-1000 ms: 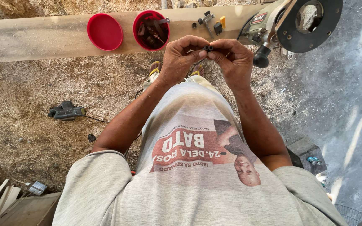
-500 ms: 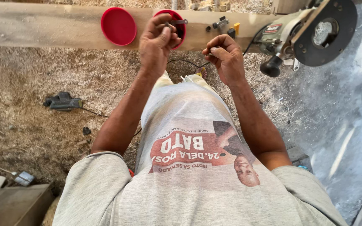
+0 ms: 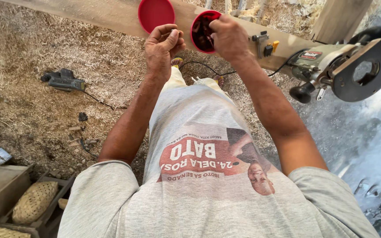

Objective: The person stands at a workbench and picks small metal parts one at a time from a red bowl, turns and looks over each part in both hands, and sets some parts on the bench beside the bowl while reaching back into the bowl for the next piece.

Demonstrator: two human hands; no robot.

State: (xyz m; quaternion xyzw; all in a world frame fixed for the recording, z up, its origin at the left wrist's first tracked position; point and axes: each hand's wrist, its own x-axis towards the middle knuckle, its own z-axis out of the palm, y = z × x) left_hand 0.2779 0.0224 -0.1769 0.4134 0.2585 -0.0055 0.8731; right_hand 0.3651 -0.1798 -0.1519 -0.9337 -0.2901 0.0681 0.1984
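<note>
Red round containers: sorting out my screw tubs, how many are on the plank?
2. One red lid or tub above the left hand; another, holding dark bits, under the right hand.

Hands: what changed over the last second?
The hands parted from in front of the chest. The right hand reached into the red tub of dark bits; the left hand rose beside it, fingers curled, nothing visibly held. Red lid, plank and router stayed put.
</note>
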